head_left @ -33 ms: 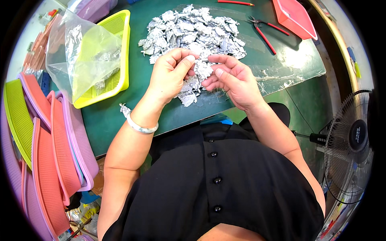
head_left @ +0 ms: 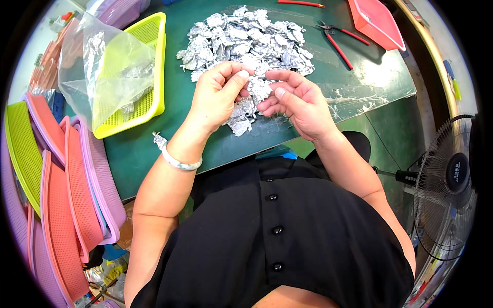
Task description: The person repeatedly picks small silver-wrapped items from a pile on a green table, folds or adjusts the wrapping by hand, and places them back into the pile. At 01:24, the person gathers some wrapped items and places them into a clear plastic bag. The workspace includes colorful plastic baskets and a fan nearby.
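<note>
Over the near side of a heap of crumpled silvery metal pieces (head_left: 246, 38), my two hands face each other. My left hand (head_left: 221, 92) is closed in a pinch, thumb against the forefinger; anything between the tips is too small to make out. A jagged silvery metal piece (head_left: 259, 88) lies between the hands, at the curled fingertips of my right hand (head_left: 303, 102), which seems to grip its edge. The heap behind makes its outline hard to separate. A few loose silvery pieces (head_left: 239, 126) lie below the hands near the table edge.
At left, a yellow-green basket (head_left: 160, 77) holds a clear plastic bag (head_left: 77, 72) with silvery bits. Red-handled pliers (head_left: 336, 43) and a pink basket (head_left: 377, 25) stand at the far right of the green table (head_left: 138, 159). Stacked baskets (head_left: 56, 215) crowd the left; a fan (head_left: 454, 174) stands right.
</note>
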Demonstrator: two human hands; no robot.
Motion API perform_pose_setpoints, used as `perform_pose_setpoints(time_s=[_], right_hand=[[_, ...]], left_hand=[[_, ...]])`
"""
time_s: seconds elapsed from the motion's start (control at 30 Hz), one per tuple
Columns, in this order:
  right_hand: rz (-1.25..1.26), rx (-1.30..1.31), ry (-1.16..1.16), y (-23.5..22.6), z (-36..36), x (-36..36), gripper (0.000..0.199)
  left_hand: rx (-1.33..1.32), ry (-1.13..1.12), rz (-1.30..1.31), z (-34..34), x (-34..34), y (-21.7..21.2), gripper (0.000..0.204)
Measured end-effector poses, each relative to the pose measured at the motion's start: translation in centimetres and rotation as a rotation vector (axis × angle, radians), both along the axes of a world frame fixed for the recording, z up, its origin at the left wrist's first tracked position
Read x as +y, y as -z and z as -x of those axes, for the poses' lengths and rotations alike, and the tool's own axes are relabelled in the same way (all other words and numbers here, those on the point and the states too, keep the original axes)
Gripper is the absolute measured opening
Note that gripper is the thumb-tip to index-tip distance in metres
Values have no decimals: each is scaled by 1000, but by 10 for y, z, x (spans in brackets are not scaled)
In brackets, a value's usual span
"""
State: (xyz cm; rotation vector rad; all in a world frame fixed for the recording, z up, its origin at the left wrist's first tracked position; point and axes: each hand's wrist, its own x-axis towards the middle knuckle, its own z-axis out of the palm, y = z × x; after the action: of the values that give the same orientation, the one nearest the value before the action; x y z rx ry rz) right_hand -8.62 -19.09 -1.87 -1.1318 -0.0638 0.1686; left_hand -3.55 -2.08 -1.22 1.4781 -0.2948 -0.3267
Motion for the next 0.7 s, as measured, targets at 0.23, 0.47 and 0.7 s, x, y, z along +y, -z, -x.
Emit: perform_pose_setpoints(time_s=[0.23, 0.47, 0.7], right_hand=[[24, 14, 9, -2, 1, 1, 29], [121, -127, 120, 0, 2, 5, 33], [563, -571, 303, 4, 3, 10, 36]], left_hand=[[6, -5, 19, 1, -1, 0, 13], [70, 2, 105, 3, -2, -1, 13], [315, 84, 437, -7, 7, 8, 16]])
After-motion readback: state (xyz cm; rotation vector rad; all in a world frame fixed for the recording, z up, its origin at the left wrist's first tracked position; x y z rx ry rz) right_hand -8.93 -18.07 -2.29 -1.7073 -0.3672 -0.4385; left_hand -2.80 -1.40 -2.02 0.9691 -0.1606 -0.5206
